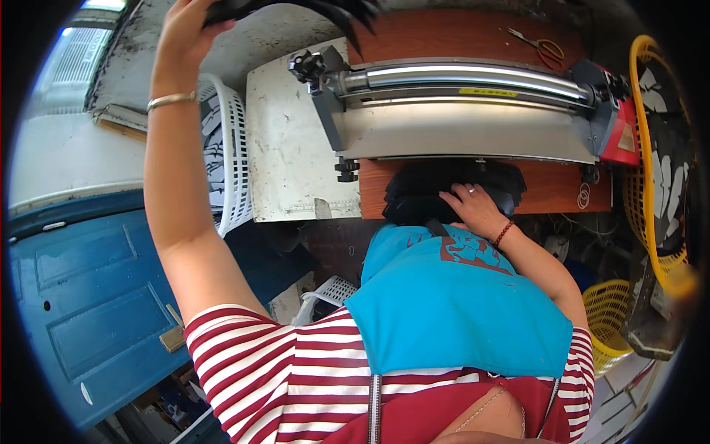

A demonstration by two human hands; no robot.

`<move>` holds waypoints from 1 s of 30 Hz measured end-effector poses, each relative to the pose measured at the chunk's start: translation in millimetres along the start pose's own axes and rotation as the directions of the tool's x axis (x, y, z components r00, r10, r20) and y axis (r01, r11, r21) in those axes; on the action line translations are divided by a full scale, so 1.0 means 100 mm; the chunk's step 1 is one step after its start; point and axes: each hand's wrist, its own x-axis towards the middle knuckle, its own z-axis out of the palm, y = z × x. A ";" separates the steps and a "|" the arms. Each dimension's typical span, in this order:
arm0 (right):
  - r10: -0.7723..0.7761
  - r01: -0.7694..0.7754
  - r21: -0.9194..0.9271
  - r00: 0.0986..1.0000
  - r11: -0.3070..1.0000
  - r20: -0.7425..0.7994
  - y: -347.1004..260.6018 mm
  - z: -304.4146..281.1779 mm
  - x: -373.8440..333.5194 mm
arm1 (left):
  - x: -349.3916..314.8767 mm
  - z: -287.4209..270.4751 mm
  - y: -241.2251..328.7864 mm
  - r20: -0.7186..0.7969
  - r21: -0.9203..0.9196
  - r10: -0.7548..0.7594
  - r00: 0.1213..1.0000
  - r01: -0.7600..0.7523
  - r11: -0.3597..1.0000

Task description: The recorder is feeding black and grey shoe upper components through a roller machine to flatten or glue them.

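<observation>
My left hand (185,33) is raised at the upper left, its fingers closed round a bunch of thin, floppy black pieces (314,6) whose ends fan out to the right; the top of the bunch leaves the picture. My right hand (479,213) lies on a stack of flat black pieces (421,189) at the table's front edge, close to my apron. Its fingers are stretched out over the stack. Just beyond the stack stands a roller machine (473,129) with shiny metal rollers, a steel plate and a red end housing.
Red-handled pliers or snips (546,53) lie behind the rollers. A white basket (235,148) of grey pieces stands left, a yellow basket (651,148) of similar pieces right. Another yellow basket (606,314) sits lower right. White rings (583,195) hang by the table edge.
</observation>
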 end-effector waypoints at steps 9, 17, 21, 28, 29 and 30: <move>-0.046 0.033 0.140 0.995 0.990 0.090 0.01 -0.03 0.16 | -1.09 -1.95 -0.03 -0.512 0.363 0.175 0.841 0.028 0.931; -0.012 -0.143 0.523 0.960 0.840 0.281 0.17 -0.44 0.41 | -1.58 -2.97 -0.84 -0.503 0.864 0.473 0.724 0.436 0.252; 0.165 -0.222 0.271 0.962 0.937 0.217 0.19 -0.42 0.46 | -1.72 -2.81 -1.43 -0.487 0.853 0.373 0.790 0.522 0.008; 0.093 -0.099 -0.154 0.994 0.983 -0.051 -0.05 -0.22 0.14 | -2.17 -2.67 -3.20 -0.241 0.776 -0.211 0.947 0.319 0.544; 0.055 -0.070 -0.153 0.994 0.986 -0.097 -0.16 -0.25 0.11 | -2.09 -2.37 -3.14 -0.263 0.773 -0.146 0.954 0.299 0.560; 0.017 -0.039 -0.151 0.989 0.988 -0.148 -0.24 -0.26 0.09 | -1.99 -2.18 -2.99 -0.283 0.773 -0.078 0.956 0.275 0.572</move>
